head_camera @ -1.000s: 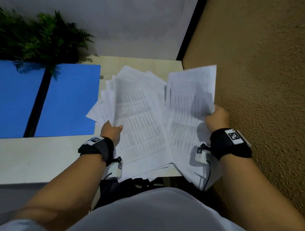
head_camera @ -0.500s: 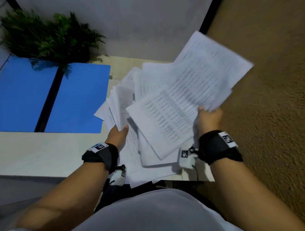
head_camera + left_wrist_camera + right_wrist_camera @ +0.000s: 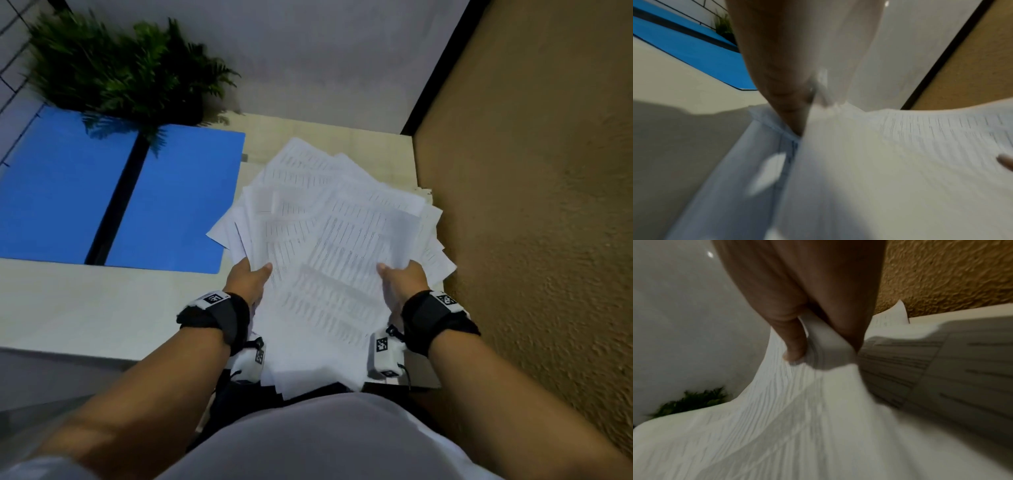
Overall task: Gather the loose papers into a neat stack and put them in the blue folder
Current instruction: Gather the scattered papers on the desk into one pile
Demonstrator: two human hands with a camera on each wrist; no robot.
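Both hands, left hand (image 3: 247, 278) and right hand (image 3: 402, 279), grip the fanned papers (image 3: 337, 240) over the counter (image 3: 85, 308) beside the open blue folder (image 3: 178, 198); squaring edges by tapping seems wise.

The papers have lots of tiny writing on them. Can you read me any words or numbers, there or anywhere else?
No text can be read.
papers: rows of printed lines, too small and blurred to read in all three views.
wristbands: black-and-white square code patterns, not words.
blue folder: no writing visible.
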